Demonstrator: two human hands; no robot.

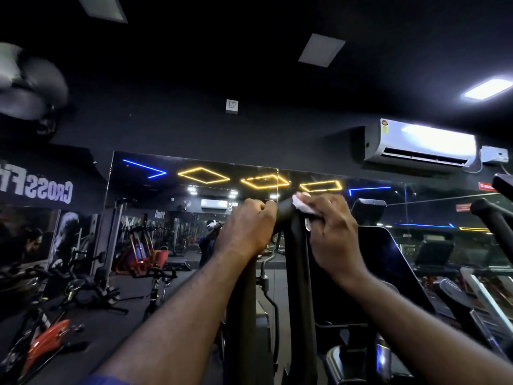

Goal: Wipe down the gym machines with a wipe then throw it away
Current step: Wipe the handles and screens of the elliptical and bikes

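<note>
Your left hand [244,226] gripped the handle [286,211] while your right hand [331,226] pressed the wipe [303,203] round its top. You seemed mid-wipe, with throwing the wipe away not yet done.

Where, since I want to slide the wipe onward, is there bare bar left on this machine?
Bare: the black upright below the right hand and its wipe, bordered by the dark panel. Crowded: the handle top, gripped by the left hand; the gap between the uprights carries a cable.
</note>
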